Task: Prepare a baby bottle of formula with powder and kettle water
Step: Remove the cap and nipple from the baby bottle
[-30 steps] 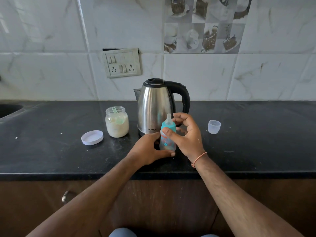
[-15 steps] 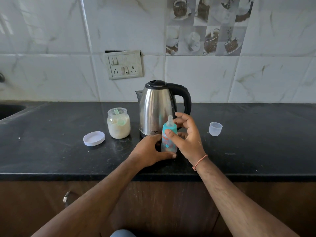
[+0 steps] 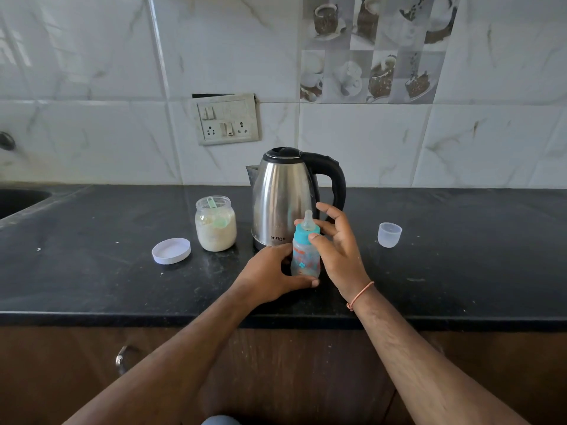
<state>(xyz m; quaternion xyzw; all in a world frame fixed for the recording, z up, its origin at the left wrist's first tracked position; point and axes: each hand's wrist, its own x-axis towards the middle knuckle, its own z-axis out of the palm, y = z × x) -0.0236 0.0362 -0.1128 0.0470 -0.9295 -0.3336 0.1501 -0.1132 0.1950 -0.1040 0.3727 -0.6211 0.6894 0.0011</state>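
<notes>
Bottle, small clear plastic with teal collar, upright; your left hand grips base, right hand pinches collar above; twist about vertical axis.

Baby bottle: clear, printed body with teal collar and teat on; upright on the dark counter, just before the kettle.
Kettle: steel body, black lid shut, black handle to the right; upright.
Powder jar: open, part full of pale powder, green scoop inside.
Jar lid: white, lying flat left of the jar.
Bottle cap: translucent, mouth up, right of the kettle.
</notes>
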